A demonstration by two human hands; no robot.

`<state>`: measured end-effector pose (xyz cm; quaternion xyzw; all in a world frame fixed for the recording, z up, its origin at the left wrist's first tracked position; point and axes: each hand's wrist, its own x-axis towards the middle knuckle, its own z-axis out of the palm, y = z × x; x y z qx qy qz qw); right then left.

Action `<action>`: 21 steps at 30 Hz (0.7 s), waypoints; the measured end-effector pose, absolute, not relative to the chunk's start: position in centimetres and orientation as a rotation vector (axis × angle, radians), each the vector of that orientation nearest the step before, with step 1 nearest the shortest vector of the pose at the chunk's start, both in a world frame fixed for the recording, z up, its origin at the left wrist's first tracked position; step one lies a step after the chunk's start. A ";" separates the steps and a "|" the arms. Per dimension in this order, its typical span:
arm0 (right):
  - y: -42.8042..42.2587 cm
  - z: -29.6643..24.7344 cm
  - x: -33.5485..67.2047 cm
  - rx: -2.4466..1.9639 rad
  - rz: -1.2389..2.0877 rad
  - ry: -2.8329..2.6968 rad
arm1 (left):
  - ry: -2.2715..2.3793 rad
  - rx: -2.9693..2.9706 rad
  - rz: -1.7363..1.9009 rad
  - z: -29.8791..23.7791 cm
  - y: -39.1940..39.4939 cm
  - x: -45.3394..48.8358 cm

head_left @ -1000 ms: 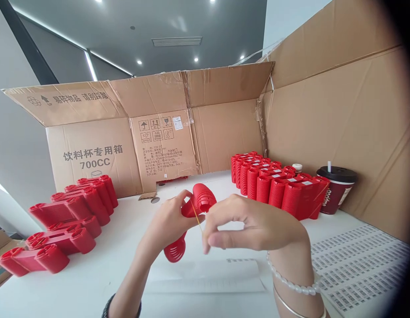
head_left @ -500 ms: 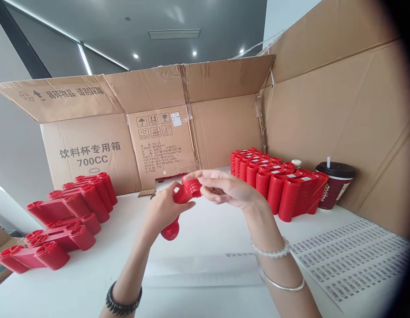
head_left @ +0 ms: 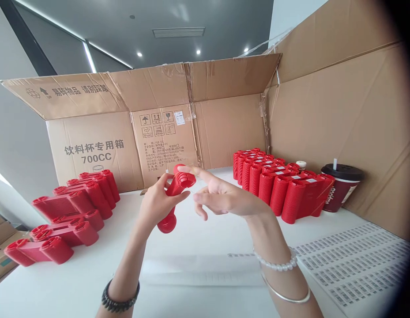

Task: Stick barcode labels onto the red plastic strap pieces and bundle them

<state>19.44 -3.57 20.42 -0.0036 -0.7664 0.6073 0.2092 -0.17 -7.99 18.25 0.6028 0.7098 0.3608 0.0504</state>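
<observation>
"Listed on the white table (head_left: 205,238)?"

"Opened cardboard carton (head_left: 224,132) behind; rows of red cup stacks (head_left: 274,190) on both sides."

"Item in hand?"

"Red cup bundle (head_left: 176,187), above the table, long axis tilted up and away. Left hand (head_left: 155,205) closed around its middle, leaving both ends free; right hand (head_left: 221,198) open, fingers (head_left: 205,175) spread just beside it, holding nothing."

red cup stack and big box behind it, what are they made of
The red cup stack looks like moulded plastic, shiny along its ribs. The box looks like brown corrugated cardboard, creased at the flaps, with tape on its seams.

Red ribbed plastic cup stack (head_left: 175,194), tilted in mid-air
</observation>
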 end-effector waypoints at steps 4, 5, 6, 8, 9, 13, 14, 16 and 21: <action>-1.7 20.2 20.8 0.027 1.730 -2.173 | 1.915 2.018 0.833 18.6 -8.6 -0.6; -0.9 19.9 21.0 0.031 1.749 -2.169 | 1.812 2.075 0.743 18.8 -8.9 -0.7; -0.1 19.6 21.2 0.030 1.764 -2.156 | 1.698 2.117 0.665 19.0 -9.3 -0.7; 1.8 18.8 21.2 -0.007 1.779 -2.102 | 1.489 2.122 0.593 19.4 -9.9 -1.0; 2.7 18.3 21.1 -0.046 1.774 -2.042 | 1.407 2.084 0.597 19.5 -10.2 -1.2; 5.6 16.4 19.9 -0.436 1.507 -1.882 | 1.337 1.828 0.679 19.2 -9.6 -2.4; 6.2 15.9 19.5 -0.648 1.354 -1.964 | 1.386 1.806 0.677 18.8 -9.0 -2.8; 7.3 14.6 18.9 -1.135 1.034 -2.189 | 1.554 1.844 0.613 17.7 -7.4 -3.6; 9.5 11.3 18.4 -1.810 0.920 -2.443 | 2.006 1.870 0.123 13.4 -2.9 -5.2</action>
